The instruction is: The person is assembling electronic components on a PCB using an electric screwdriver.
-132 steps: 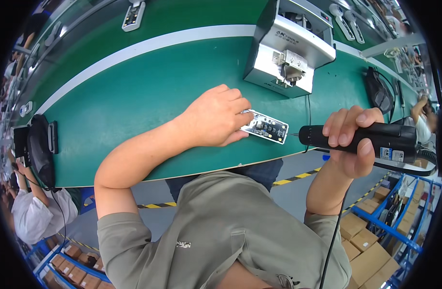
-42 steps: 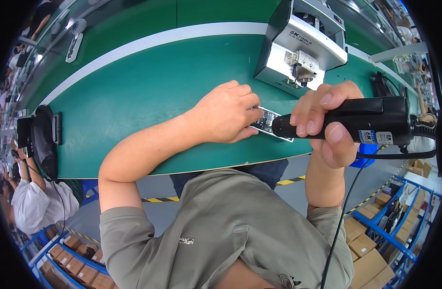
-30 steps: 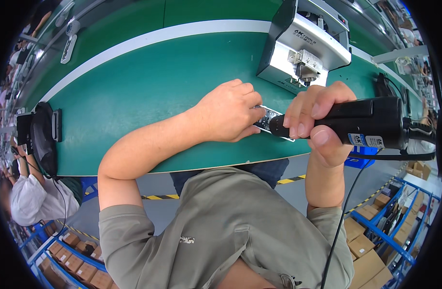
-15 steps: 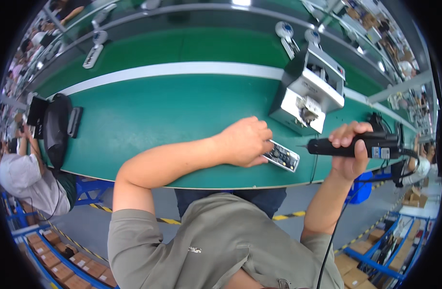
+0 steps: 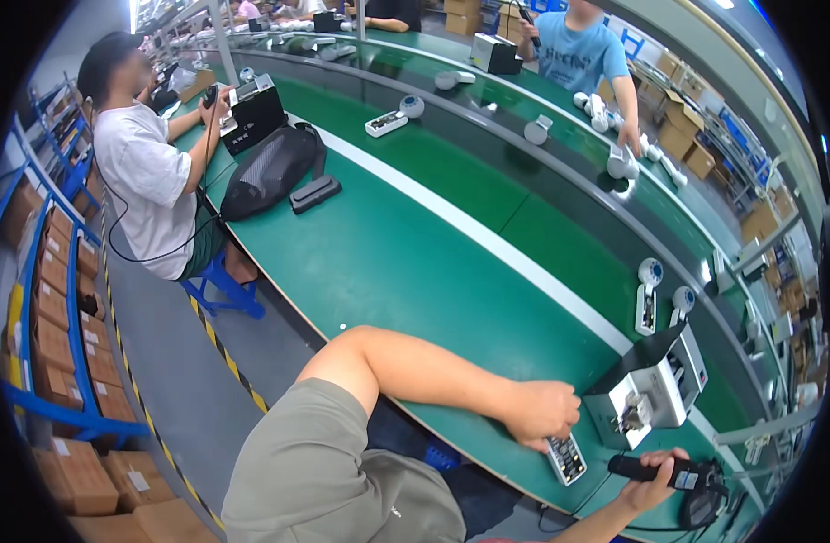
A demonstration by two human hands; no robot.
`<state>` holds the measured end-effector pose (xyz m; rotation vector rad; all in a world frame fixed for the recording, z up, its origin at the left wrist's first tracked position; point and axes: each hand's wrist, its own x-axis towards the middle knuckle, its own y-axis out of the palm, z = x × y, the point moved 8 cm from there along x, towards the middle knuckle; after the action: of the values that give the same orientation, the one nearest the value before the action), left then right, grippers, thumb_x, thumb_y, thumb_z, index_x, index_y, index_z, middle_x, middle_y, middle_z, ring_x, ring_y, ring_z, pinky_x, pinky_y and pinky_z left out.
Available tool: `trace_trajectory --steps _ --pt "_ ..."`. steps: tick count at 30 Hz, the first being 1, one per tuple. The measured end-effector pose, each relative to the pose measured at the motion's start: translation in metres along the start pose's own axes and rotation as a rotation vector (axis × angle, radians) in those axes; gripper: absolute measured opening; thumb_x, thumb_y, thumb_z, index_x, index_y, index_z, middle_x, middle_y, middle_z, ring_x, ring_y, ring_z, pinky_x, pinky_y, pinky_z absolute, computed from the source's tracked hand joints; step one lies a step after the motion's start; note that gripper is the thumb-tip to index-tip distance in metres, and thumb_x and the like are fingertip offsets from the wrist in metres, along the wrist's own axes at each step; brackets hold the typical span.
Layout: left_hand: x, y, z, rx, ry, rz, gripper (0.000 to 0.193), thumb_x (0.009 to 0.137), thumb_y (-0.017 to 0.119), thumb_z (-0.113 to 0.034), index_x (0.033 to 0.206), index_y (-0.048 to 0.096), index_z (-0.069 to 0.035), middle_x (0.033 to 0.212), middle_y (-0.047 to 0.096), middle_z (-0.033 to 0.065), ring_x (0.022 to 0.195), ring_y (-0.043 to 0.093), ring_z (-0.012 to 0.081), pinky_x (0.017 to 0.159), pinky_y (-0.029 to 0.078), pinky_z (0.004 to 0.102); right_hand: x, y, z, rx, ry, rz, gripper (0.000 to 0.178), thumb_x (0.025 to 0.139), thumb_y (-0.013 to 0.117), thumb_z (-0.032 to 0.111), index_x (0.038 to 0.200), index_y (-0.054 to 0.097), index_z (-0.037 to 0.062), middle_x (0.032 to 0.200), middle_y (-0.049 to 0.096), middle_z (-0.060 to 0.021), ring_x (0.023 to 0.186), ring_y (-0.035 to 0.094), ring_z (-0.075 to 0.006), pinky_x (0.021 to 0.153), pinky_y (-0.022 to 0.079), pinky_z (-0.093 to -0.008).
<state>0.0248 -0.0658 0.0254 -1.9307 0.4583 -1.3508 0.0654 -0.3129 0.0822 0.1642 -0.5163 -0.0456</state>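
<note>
My left hand is closed on one end of a slim white device housing that lies on the green bench, its fingertips partly hidden. A dark circuit board shows in the housing's exposed face. Wrapped in the fingers of my right hand is a black electric screwdriver, held almost level above the bench just right of the housing. Its tip points left toward the housing and is apart from it. Beyond both hands stands a black and silver box-shaped machine, probably a screw feeder.
A black bag and a dark oblong case lie farther left on the bench. At far left a seated co-worker holds a dark tool. Several white devices, one an opened unit, sit on the green conveyor. Another person stands across it.
My view has swung left, bringing the co-workers and more of the conveyor into sight. Both hands keep their holds, and the screwdriver stays beside the housing.
</note>
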Motion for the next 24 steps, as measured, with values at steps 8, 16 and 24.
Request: trace_trajectory --steps 8,16,24 --pt "0.001 -0.001 0.003 -0.153 -0.034 0.099 0.03 0.069 0.073 -0.032 0.085 0.063 -0.008 0.089 0.059 0.0078 0.081 0.052 0.0278 0.075 0.042 0.039 0.014 0.02 -0.009 0.131 0.089 0.133 0.03 0.088 0.066 0.022 0.107 0.05 0.005 0.067 0.052 -0.0036 0.053 0.049 -0.0131 0.053 0.044 -0.0262" --pt "0.004 0.002 0.009 -0.175 -0.042 0.117 0.029 0.074 0.069 -0.031 0.089 0.063 -0.007 0.095 0.06 0.0082 0.083 0.053 0.0269 0.077 0.042 0.0372 0.019 0.022 -0.016 0.331 0.043 0.289 0.034 0.085 0.07 0.022 0.104 0.048 0.0052 0.062 0.052 -0.0023 0.048 0.049 -0.0121 0.049 0.044 -0.0246" --pt "0.001 0.004 0.009 -0.153 -0.04 0.131 0.03 0.077 0.068 -0.031 0.093 0.063 -0.007 0.098 0.06 0.0084 0.085 0.053 0.0258 0.079 0.042 0.0362 0.02 0.019 -0.019 0.379 0.027 0.327 0.034 0.084 0.07 0.022 0.104 0.048 0.0054 0.062 0.052 -0.0027 0.047 0.048 -0.0119 0.049 0.044 -0.0243"
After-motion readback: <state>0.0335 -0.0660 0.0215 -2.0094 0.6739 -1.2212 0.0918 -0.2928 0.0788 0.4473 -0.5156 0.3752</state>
